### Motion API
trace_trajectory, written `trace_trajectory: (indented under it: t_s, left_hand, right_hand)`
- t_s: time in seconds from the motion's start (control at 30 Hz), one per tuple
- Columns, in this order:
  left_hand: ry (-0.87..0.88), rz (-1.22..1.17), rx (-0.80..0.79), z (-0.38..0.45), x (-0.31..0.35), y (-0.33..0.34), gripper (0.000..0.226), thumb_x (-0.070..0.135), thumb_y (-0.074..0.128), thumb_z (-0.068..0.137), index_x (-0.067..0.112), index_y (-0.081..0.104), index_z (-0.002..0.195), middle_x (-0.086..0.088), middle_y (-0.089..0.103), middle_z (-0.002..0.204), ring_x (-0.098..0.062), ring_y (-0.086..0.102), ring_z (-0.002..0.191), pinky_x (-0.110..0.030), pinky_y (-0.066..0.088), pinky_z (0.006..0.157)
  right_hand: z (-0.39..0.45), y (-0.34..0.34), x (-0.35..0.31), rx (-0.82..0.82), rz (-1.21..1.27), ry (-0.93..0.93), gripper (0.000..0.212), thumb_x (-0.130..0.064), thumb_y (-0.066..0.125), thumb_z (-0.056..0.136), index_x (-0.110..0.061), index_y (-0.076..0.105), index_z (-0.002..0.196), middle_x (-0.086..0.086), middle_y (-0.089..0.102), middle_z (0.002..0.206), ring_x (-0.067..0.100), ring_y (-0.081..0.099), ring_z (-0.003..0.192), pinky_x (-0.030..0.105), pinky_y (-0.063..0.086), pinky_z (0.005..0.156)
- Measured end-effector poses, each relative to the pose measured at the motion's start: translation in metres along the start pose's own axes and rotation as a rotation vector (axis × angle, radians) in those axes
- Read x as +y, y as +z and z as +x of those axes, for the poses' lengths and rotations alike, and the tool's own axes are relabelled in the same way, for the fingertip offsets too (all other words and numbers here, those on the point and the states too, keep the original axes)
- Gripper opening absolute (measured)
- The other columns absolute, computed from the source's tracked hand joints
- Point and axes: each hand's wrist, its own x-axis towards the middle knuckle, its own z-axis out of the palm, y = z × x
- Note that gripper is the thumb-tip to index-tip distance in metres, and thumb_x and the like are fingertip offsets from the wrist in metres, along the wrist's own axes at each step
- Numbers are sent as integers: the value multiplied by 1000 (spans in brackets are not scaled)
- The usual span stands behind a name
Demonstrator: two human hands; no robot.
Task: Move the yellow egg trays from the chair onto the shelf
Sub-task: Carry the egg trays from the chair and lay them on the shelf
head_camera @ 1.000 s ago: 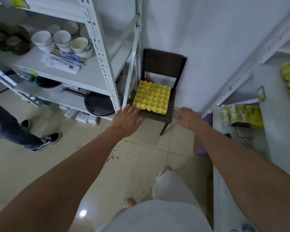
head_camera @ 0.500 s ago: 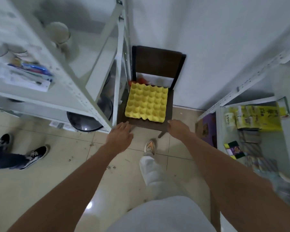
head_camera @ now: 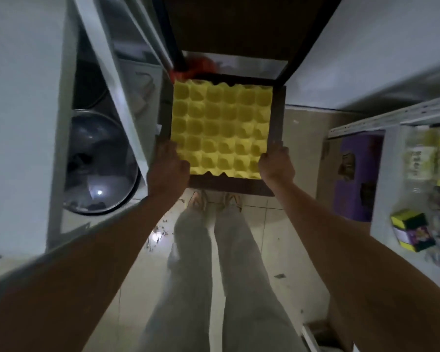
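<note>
Yellow dimpled egg trays point(head_camera: 220, 128), dark chair point(head_camera: 280, 118), left hand point(head_camera: 168, 168) & right hand point(head_camera: 277, 165) at corners

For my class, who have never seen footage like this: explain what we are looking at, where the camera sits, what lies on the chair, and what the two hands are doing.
There is no machine here. A person wears a wide-angle camera on the head, so the picture looks down past their own arms and legs to the floor. In front stands a dark chair with yellow egg trays lying on its seat. The left hand is at the trays' near left corner and the right hand at the near right corner, apparently taking hold; the trays are not clearly lifted yet. White shelves stand on the left, with a shiny lid on a lower level, and another shelf on the right holds packets.
</note>
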Motion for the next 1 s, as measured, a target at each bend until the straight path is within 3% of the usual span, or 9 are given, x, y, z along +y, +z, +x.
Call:
trace_trajectory:
  t_s: [0.13,0.27,0.43,0.57,0.7,0.83,1.0]
  left_hand:
    - [-209,-180,40,57,-22,30,45,13,50,94,1,49,137,-21,51,139,-39,50,127,-48,47,100]
    - [-292,-450,115,75,-21,63,43,8,52,97,2,54,139,-17,62,131,-33,59,115,-27,41,85]
    - [-314,-404,269,79,-30,75,18,17,53,95,13,62,111,-9,71,106,-29,64,96,-31,41,76]
    - [-366,-348,351,88,-30,66,10,27,55,93,23,63,99,6,68,89,-21,62,85,-34,47,73]
    - [-391,-328,406,99,-29,64,17,19,50,92,18,67,90,-2,72,87,-29,67,85,-30,42,68]
    - [-386,-279,430,100,-27,64,17,18,46,94,13,63,92,-9,72,91,-34,67,88,-37,46,68]
    - [-337,-217,476,94,-26,62,12,9,45,97,10,57,99,-12,70,94,-37,64,91,-42,44,67]
  right_hand:
    - [41,31,6,77,12,19,39,-35,49,100,-13,54,133,12,58,129,37,64,114,41,45,77]
    - [56,47,13,182,-55,-135,35,-43,52,97,-14,58,116,8,63,116,34,67,100,34,38,69]
    - [62,44,19,201,-102,-121,24,-40,55,96,-17,62,98,7,70,95,33,69,88,35,50,68]
    - [61,43,17,183,-106,-141,24,-39,58,96,-16,61,93,9,69,91,34,68,85,33,48,67]
    - [56,44,12,217,-172,-181,21,-36,60,98,-16,60,94,10,68,96,36,69,87,35,45,65]
    - [51,44,10,213,-240,-194,22,-37,59,100,-15,63,102,10,69,100,38,70,90,39,53,71]
    - [47,39,10,188,-89,-170,19,-37,63,97,-18,64,98,8,71,93,34,70,89,33,46,67]
